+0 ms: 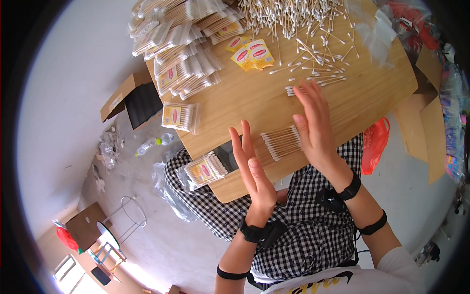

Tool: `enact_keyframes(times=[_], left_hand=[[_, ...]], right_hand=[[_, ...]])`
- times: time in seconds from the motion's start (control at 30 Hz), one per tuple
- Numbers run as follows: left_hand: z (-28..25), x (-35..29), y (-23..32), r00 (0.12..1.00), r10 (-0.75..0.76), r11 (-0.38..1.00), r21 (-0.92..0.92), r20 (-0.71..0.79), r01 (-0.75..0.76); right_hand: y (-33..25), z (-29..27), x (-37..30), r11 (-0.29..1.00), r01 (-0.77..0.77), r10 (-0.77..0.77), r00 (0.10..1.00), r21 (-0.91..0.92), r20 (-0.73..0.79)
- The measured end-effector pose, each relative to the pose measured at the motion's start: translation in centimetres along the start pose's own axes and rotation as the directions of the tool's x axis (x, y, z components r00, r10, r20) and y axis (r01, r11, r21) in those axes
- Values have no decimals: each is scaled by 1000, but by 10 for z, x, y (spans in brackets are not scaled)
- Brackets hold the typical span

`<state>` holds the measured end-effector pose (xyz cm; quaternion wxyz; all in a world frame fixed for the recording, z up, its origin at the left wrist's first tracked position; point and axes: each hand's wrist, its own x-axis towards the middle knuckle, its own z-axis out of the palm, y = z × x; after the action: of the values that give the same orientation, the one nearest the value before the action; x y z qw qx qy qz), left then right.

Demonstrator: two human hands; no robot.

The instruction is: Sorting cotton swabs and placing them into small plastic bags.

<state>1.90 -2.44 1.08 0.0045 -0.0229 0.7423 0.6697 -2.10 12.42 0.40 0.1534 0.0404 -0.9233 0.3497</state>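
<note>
My left hand (253, 171) is raised over the table's near edge, fingers stretched up and nothing in it. To its left lies a clear bag of cotton swabs (205, 169) with a yellow-and-red card, beside a dark flat thing (226, 156) partly hidden by the hand. My right hand (317, 130) is held open, palm turned inward. Its thumb side is next to a neat row of cotton swabs (280, 143) between the two hands; whether it touches them I cannot tell. Beyond its fingertips, a few more swabs (290, 91) lie partly covered.
A bagged swab pack (180, 117) rests at the table's left edge. Farther off are stacked packs (183, 59), yellow cards (252, 53) and a heap of loose swabs (293, 14). Cardboard boxes (416, 117) and a red plastic bag (375, 147) stand beyond the table (382, 93).
</note>
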Motion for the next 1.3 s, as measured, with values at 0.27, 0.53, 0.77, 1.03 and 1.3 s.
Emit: enact_keyframes(times=[0.27, 0.53, 0.77, 1.03, 1.3], left_hand=[[32, 1, -10, 998, 1, 934, -356, -60, -22], [28, 4, -2, 983, -64, 886, -464, -172, -24], [34, 7, -7, 986, -17, 885, -462, -165, -62], [20, -5, -3, 966, -46, 887, -456, -255, -78], [-5, -45, 7, 944, -308, 859, -462, -120, 221]], right_hand=[[-10, 41, -4, 948, 105, -52, 983, -301, 179], [-6, 42, 5, 915, 279, -197, 940, -292, 280], [-12, 46, 5, 931, 256, -183, 944, -259, 276], [-11, 45, 10, 914, 299, -218, 932, -275, 291], [-14, 49, 9, 935, 268, -206, 944, -234, 258]])
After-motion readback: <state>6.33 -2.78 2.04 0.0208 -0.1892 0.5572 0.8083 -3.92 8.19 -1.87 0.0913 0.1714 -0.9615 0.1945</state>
